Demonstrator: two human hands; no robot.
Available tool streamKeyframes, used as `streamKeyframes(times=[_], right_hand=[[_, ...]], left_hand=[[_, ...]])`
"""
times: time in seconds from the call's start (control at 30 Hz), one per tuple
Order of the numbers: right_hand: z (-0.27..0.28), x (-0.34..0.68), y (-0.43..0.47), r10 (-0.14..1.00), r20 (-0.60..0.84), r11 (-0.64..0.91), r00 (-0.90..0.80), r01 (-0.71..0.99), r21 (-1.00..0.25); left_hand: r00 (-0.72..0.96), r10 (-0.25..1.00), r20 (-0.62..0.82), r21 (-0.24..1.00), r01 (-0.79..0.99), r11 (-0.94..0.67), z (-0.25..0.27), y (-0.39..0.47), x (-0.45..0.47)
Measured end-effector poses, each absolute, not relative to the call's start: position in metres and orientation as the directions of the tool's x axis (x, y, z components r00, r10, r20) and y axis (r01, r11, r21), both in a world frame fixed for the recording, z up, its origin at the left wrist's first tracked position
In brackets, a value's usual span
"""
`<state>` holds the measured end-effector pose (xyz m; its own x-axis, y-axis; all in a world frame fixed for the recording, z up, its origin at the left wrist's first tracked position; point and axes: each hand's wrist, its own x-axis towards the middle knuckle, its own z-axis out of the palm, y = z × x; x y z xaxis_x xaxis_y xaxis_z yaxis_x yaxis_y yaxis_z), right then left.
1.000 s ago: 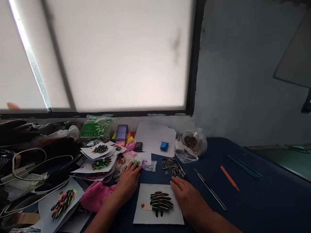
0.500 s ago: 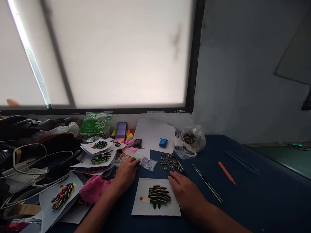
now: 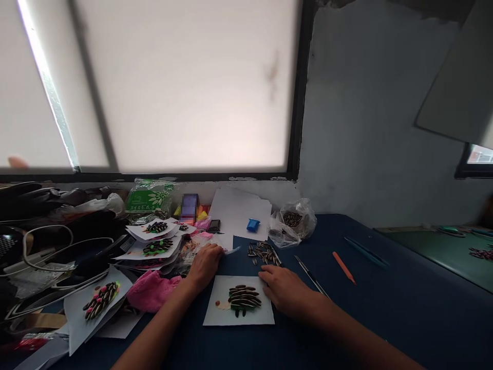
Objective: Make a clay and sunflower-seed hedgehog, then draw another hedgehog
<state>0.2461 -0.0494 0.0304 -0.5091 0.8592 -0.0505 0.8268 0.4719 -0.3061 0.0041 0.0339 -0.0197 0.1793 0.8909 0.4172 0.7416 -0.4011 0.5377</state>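
Versus half a second ago, the small clear plastic packet (image 3: 232, 251) by our left hand (image 3: 207, 261) shows only a thin edge. That hand curls; we cannot tell if it pinches. Our right hand (image 3: 285, 290), fingers loosely extended, overlaps the far right corner of the white paper card (image 3: 216, 316) on the dark blue bench (image 3: 231, 349).

Left forearm (image 3: 164, 324) in from 7 o'clock, angled toward 1; left hand (image 3: 205, 267) palm down, fingers bent, grip unclear. Right forearm (image 3: 354, 329) in from 4–5 o'clock, aimed at 10; right hand (image 3: 287, 290) palm down, fingers loosely extended. Both sleeves off the forearms, hands well apart.
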Motion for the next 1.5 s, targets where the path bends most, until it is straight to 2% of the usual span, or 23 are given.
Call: streamKeyframes(times=[0.13, 0.23, 0.4, 0.5, 0.6, 0.77, 0.97, 1.1, 1.5], right_hand=[[0.041, 0.247, -0.036, 0.853, -0.045, 0.464, -0.520, 0.795, -0.390], [0.041, 0.237, -0.019, 0.867, 0.036, 0.447, -0.497, 0.745, -0.495], [0.030, 0.211, 0.002, 0.909, 0.220, 0.396, -0.354, 0.565, -0.724], [0.024, 0.205, 0.006, 0.927, 0.239, 0.347, -0.287, 0.421, -0.838], [0.022, 0.208, 0.004, 0.925, 0.223, 0.313, -0.308, 0.282, -0.907], [0.020, 0.217, -0.005, 0.923, 0.204, 0.263, -0.327, 0.150, -0.953], [0.023, 0.213, -0.013, 0.923, 0.186, 0.223, -0.337, 0.073, -0.972], [0.026, 0.214, -0.014, 0.916, 0.164, 0.205, -0.365, 0.074, -0.976], [0.025, 0.219, -0.010, 0.875, 0.052, 0.123, -0.482, 0.116, -0.986]], left_hand=[[0.069, 0.906, 0.418, 0.708, 0.599, -0.373, -0.014, 0.036, -0.001], [0.028, 0.935, 0.354, 0.839, 0.432, -0.330, -0.007, 0.034, -0.003], [0.144, 0.972, 0.186, 0.960, 0.186, -0.211, 0.005, 0.020, 0.001], [0.234, 0.965, 0.119, 0.982, 0.118, -0.150, 0.008, 0.013, 0.006], [0.310, 0.947, 0.078, 0.990, 0.087, -0.110, 0.008, 0.011, 0.010], [0.361, 0.931, 0.053, 0.995, 0.065, -0.082, 0.008, 0.010, 0.012], [0.356, 0.926, 0.125, 0.984, 0.073, -0.161, 0.013, 0.006, 0.011], [0.340, 0.930, 0.141, 0.978, 0.099, -0.185, 0.016, 0.006, 0.011], [0.426, 0.897, 0.118, 0.959, 0.186, -0.215, 0.016, 0.002, 0.016]])
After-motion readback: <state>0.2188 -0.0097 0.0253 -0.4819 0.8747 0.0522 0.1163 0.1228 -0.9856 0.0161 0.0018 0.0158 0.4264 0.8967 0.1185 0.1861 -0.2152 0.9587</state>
